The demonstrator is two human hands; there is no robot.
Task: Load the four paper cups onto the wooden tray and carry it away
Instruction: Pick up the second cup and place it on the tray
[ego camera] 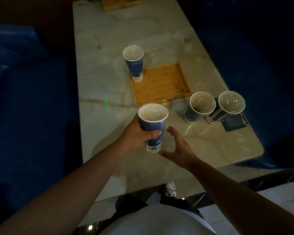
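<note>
My left hand [136, 133] grips a tall blue paper cup [154, 126] with a clear lid, held upright above the near part of the marble table. My right hand [178, 146] is open just right of that cup's base, palm toward it, not clearly touching. The square wooden tray [161, 89] lies flat mid-table. One blue cup [134, 65] stands at the tray's far-left corner. Two more lidded cups [199, 107] [226, 107] stand side by side on the table right of the tray's near corner.
The long marble table [109, 82] runs away from me. A dark blue card or booklet [236, 122] lies under the rightmost cup near the right edge. A wooden box [120, 2] sits at the far end. Dark blue seats flank both sides.
</note>
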